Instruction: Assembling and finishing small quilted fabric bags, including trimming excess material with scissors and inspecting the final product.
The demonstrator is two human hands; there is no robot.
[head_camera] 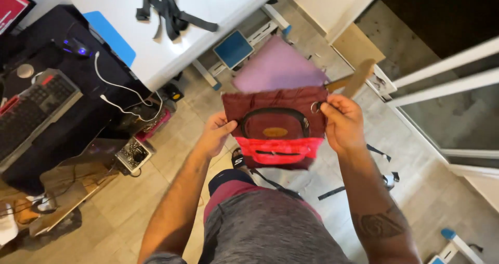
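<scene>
Above the tiled floor point(156, 191), in front of a standing person, a dark maroon fabric pouch point(274, 126) hangs in the air between two bare hands. It has a black curved zip point(274, 112), a small tan oval patch and a bright red band lower down. The left hand point(215, 134) pinches the pouch's left edge, thumb in front, grip pressed together on the cloth. The right hand point(341, 122) pinches the upper right corner just beside a small metal ring point(315, 107), grip likewise closed on the fabric. A lilac panel point(280, 66) shows behind the pouch's top edge; whether it is attached cannot be told. Well apart, black webbing straps point(169, 7) lie near the far edge of a white tabletop point(166, 51).

Both holds are only edge pinches, so if either thumb relaxes, the pouch would likely swing down from the other hand or drop to the floor. Loose black strap pieces point(332, 191) lying by the feet could catch a step.
</scene>
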